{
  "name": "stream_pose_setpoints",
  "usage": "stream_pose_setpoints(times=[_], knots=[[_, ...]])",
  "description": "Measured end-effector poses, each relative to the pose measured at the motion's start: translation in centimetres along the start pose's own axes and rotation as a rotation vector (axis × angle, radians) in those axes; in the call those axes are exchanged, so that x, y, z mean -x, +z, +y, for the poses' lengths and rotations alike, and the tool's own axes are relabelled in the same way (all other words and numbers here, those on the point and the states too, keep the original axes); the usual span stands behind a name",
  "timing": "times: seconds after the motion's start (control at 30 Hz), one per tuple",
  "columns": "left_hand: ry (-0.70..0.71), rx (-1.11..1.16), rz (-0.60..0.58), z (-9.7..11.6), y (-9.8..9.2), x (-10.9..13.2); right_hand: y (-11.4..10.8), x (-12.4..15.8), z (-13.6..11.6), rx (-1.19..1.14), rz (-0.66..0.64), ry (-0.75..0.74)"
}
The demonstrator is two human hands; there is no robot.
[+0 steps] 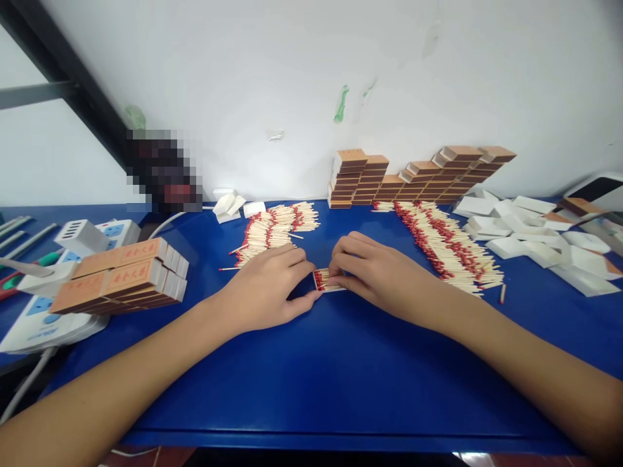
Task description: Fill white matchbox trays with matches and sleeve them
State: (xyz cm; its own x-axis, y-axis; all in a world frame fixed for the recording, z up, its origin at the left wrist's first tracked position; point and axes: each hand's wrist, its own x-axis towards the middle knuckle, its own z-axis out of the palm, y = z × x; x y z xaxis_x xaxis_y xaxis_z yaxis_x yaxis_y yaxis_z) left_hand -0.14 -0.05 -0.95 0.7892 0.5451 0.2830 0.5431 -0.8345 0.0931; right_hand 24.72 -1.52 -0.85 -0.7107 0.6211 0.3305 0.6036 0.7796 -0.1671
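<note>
A small white matchbox tray [335, 288] with red-tipped matches in it lies on the blue table between my hands. My left hand [272, 285] pinches the tray's left end between thumb and fingers. Over the tray's right part, my right hand [372, 269] is closed, its fingertips at the matches; what it holds, if anything, is hidden. Beyond my left hand is a heap of loose matches [272, 227]. A longer heap of matches [445, 246] spreads to the right of my right hand.
Stacked matchboxes [403, 185] stand against the wall. White empty trays [530, 227] lie at the right. On the left, bundled matchboxes [121, 275] rest over a white power strip [63, 331] with cables. A few white trays [228, 206] sit at the back left.
</note>
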Motion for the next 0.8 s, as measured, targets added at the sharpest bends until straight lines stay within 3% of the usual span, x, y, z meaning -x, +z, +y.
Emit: stream_pose_setpoints(times=[0.33,0.8], knots=[[0.02,0.008,0.009,-0.03,0.1,0.05,-0.28,-0.27,-0.52,-0.115,-0.073,0.113],[0.023,0.005,0.012,0.19,0.03,0.13,-0.47,0.03,-0.35,-0.193,-0.06,0.079]])
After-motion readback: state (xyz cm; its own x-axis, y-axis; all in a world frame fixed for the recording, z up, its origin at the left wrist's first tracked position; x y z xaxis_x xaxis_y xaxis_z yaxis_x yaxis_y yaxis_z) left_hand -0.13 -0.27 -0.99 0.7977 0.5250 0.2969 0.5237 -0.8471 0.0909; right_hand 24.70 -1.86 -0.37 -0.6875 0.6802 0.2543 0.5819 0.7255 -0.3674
